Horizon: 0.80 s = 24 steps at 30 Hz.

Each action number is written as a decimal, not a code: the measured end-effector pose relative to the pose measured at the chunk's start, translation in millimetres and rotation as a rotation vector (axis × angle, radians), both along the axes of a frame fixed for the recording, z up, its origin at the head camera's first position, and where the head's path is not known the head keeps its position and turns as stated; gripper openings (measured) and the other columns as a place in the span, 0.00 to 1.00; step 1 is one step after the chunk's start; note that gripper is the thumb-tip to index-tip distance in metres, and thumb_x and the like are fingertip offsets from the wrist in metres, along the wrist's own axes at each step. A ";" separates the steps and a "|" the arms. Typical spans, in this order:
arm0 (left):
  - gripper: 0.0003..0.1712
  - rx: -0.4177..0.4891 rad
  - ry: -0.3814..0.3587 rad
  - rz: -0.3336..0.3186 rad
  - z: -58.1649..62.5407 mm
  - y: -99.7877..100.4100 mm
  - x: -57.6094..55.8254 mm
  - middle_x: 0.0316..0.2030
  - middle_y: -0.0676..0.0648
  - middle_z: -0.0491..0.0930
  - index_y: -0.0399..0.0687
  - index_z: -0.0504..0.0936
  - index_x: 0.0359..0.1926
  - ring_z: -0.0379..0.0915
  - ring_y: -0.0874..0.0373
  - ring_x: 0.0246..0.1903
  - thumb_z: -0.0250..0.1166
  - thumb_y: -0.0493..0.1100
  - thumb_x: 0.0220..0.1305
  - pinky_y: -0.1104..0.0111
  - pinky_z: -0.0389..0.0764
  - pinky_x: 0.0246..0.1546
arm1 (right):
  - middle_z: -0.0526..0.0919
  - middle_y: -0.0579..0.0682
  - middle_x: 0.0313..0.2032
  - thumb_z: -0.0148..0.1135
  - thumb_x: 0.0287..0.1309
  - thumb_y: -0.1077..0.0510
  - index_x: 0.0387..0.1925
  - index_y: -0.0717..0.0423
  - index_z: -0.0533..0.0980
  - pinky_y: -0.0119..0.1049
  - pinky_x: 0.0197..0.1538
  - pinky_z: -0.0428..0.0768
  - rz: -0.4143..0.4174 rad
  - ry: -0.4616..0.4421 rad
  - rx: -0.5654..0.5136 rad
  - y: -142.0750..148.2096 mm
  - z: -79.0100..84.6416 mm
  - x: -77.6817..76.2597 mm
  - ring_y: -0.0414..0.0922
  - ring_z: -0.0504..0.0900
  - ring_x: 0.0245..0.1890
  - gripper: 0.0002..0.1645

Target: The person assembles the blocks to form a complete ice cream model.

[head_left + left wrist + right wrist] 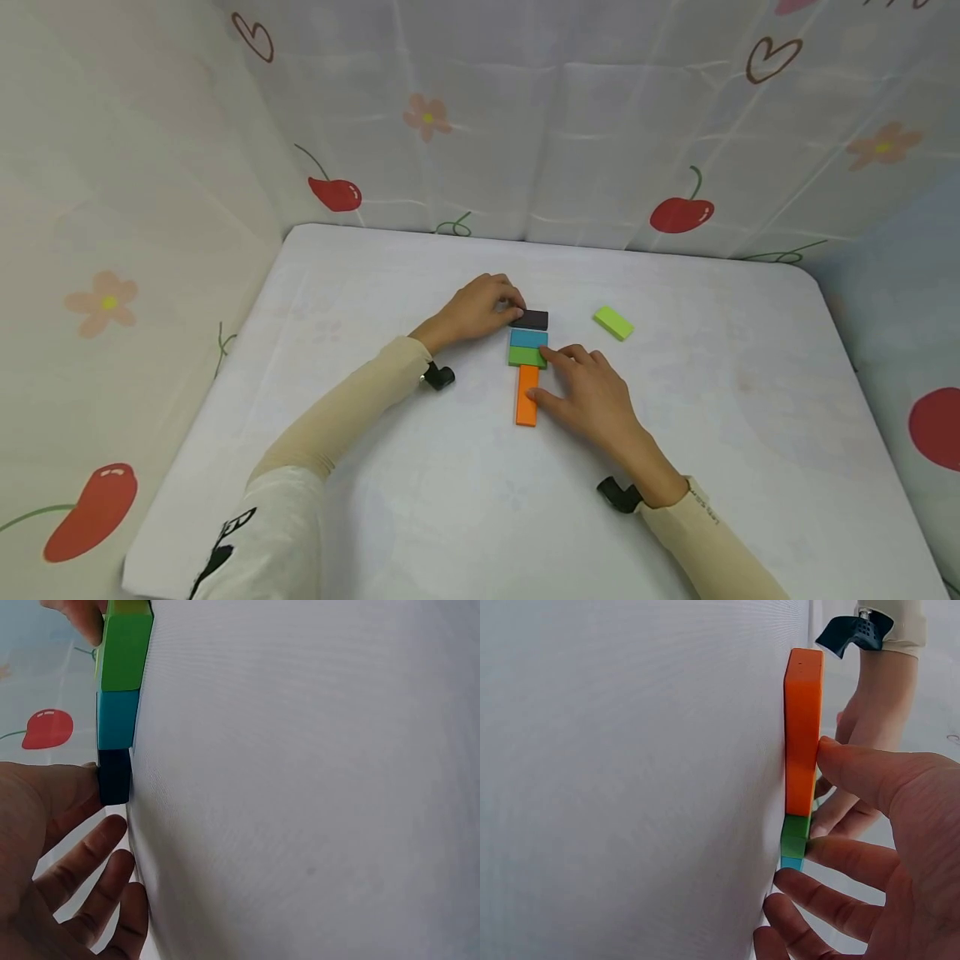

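Observation:
In the head view, several flat blocks lie in a line on the white table. A black block (535, 319) is at the far end, then a blue block (529, 338), a green block (523, 357) and a lengthwise orange block (527, 396) nearest me. My left hand (480, 307) pinches the black block's left end with thumb and index finger. Spread fingers of my right hand (592, 392) touch the blocks: the thumb rests on the orange block (803, 735), the index fingertip at the green block's right edge. The left wrist view shows the black block (115, 777) beside the left thumb.
A lime-green block (613, 322) lies apart, to the right of the line. The white tabletop (420, 500) has rounded far corners. Behind it hangs a pale curtain (540, 125) printed with cherries, hearts and flowers. Each wrist carries a small black camera mount (619, 495).

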<state>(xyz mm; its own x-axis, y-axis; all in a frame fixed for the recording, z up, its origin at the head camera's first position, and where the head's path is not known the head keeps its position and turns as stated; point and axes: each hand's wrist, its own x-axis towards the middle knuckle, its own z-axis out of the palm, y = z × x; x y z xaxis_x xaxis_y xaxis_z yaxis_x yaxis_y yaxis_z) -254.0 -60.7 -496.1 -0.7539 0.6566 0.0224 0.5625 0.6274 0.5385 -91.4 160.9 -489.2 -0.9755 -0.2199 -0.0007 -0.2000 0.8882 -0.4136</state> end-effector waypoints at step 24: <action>0.11 0.003 0.000 -0.018 -1.5 -2.4 3.5 0.54 0.54 0.86 0.57 0.92 0.52 0.77 0.53 0.57 0.67 0.50 0.78 0.58 0.77 0.65 | 0.83 0.55 0.64 0.72 0.64 0.33 0.74 0.46 0.76 0.59 0.53 0.85 -0.003 -0.016 0.009 -1.0 1.8 -0.1 0.60 0.80 0.58 0.43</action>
